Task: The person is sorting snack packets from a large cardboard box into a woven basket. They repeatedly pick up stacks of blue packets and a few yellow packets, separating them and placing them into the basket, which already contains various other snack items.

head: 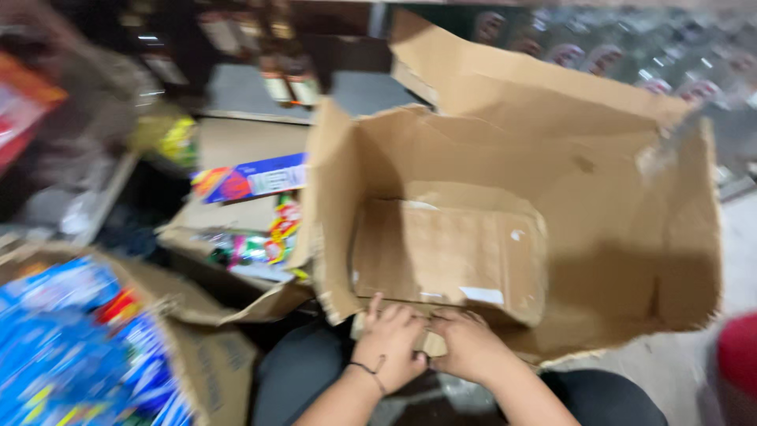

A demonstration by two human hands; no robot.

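Both hands pressed side by side on the near edge of a large, open, brown cardboard box [505, 229]. The left hand [390, 343], with a thin dark band at its wrist, had its fingers curled over that near edge, gripping it. The right hand [471, 347] lay just beside it, touching it, fingers bent down on the same edge. The box sat in the middle of the scene, just beyond the person's dark-clad lap [303, 375], tipped so that its empty inside and bare bottom panel faced the camera; its torn flaps stood up at the far side and to the right. Left of it lay a smaller open cardboard carton [236, 229] holding colourful packets, with a flat blue and red package [252, 180] resting across it. At the near left stood another cardboard carton [209, 367] packed with shiny blue wrappers [63, 347]. Far behind, dark shelves held blurred brown bottles [288, 83].
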